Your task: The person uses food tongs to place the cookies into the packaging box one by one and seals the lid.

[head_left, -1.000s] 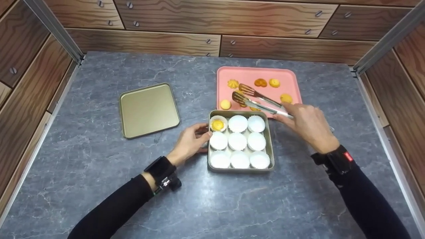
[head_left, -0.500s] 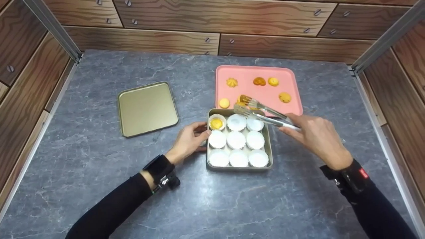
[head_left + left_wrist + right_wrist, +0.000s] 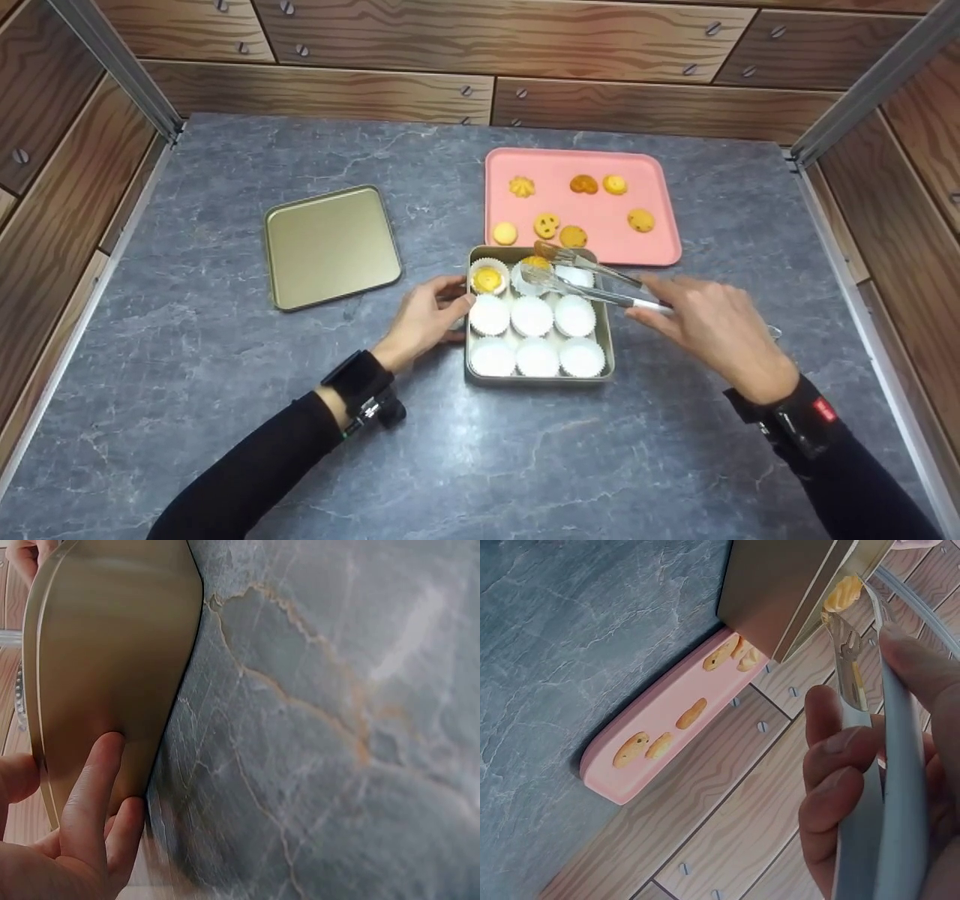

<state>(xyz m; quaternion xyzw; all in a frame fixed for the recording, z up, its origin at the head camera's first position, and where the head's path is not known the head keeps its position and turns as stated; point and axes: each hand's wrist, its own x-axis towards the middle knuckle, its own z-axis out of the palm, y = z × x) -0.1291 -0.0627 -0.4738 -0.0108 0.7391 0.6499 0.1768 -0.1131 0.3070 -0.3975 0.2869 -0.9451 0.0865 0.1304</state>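
Observation:
My left hand (image 3: 424,319) steadies the left side of a square gold tin (image 3: 540,380). In the left wrist view its fairly straight fingers press the outer wall, with the thumb at the rim. White paper cups (image 3: 532,316) stand in rows inside the tin; a round yellow cookie (image 3: 487,280) sits in the far left one. My right hand (image 3: 712,322) grips metal tongs (image 3: 611,298), whose slotted tips pinch a ridged yellow cookie (image 3: 845,594) at the far middle cup. The tong tips partly cover that cup and the far right one.
Just behind the tin lies a pink tray (image 3: 660,244) with several cookies (image 3: 574,236) of differing shapes spread over it. A flat gold lid (image 3: 334,247) rests on the grey marbled table (image 3: 450,457) at the left. Wood-patterned panels (image 3: 375,30) enclose the back and sides.
From above the pink tray, the tongs have come nearer and down to the tin. The ridged cookie is now at the far middle cup. My left hand stays on the tin.

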